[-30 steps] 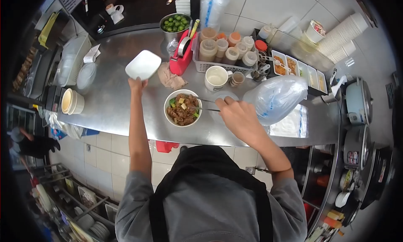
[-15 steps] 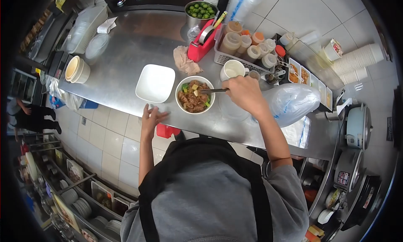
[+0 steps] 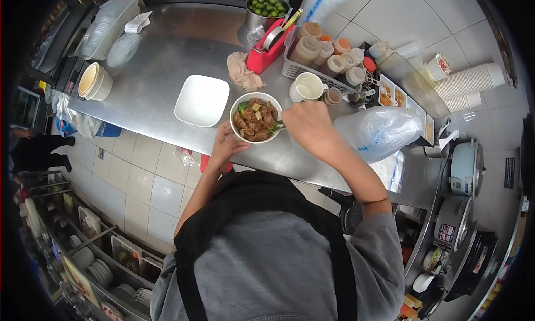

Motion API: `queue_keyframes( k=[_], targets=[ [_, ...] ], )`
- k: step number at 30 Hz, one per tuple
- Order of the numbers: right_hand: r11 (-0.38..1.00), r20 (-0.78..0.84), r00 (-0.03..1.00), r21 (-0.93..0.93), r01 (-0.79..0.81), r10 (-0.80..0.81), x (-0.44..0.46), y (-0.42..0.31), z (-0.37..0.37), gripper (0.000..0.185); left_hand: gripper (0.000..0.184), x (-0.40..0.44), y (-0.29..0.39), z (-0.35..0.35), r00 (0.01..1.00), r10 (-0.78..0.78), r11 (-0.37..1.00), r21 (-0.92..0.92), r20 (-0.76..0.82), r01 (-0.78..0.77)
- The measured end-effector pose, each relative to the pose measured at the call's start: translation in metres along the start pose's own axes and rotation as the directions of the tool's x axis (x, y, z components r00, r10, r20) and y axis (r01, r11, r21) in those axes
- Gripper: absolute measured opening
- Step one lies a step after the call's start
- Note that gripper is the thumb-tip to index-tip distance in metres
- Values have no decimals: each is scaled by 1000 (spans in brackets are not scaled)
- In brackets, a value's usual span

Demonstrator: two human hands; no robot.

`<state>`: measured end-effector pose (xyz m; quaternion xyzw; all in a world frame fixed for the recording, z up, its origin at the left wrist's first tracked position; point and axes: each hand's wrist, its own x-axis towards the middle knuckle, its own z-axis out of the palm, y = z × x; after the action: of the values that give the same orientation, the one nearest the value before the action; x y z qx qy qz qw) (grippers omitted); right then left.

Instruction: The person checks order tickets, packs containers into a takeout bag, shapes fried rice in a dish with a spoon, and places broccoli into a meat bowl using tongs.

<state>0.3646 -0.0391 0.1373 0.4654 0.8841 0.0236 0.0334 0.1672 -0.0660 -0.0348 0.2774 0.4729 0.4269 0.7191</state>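
A round white bowl [image 3: 261,140] holds brown meat pieces, pale cubes and some green vegetable [image 3: 243,106]. My left hand [image 3: 224,146] grips the bowl's lower left side, fingers around its wall. At the right rim, my right hand [image 3: 307,123] is closed on a dark metal utensil [image 3: 278,125] that looks like tongs. Its tip reaches into the food, while most of the handle is hidden by the hand. Left of the bowl stands a white square bowl [image 3: 202,101] with nothing in it. A white mug [image 3: 307,88] is just beyond my right hand.
Behind are a crumpled cloth [image 3: 245,73], a red tape dispenser [image 3: 266,50] and a grey basket [image 3: 295,70] of sauce bottles. Plastic bags [image 3: 382,132] lie right of my forearm. Stacked tubs [image 3: 96,87] stand at the left edge. Another person's legs [image 3: 47,148] show far left.
My left hand has moved from the counter edge onto the round bowl and taken hold of it. The utensil has shifted to the bowl's right side, and my right hand is lower.
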Motion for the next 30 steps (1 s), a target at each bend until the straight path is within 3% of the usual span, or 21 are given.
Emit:
queue_keyframes(
  k=[3,6,12,17,23,24,27,30],
  targets=[
    [1000,29,999,-20,16,-15,10,-2,11,10,43,1,13,0,990,-119,987,-104,70,126],
    [999,-7,1000,-32,15,-15,6,9,9,10,34,5,-2,9,996,79,987,139,31,-82],
    [999,39,999,-46,-15,17,7,0,0,9,37,12,-20,14,998,51,997,-56,35,-49],
    [996,36,999,-90,18,-15,14,10,16,8,36,13,-18,14,996,63,998,-14,62,-63],
    [990,116,987,-105,-97,110,-7,42,-20,6,38,8,3,-1,992,10,996,83,129,-21],
    [989,119,981,-26,-148,150,-12,49,-21,7,40,6,9,-6,987,-8,994,113,159,-10],
    [965,120,971,140,-221,205,-32,63,-12,10,44,-4,30,-31,998,-29,958,286,58,11],
    [880,183,949,362,-306,255,-42,62,0,14,48,3,26,-80,955,200,885,459,-220,-80]
  ],
)
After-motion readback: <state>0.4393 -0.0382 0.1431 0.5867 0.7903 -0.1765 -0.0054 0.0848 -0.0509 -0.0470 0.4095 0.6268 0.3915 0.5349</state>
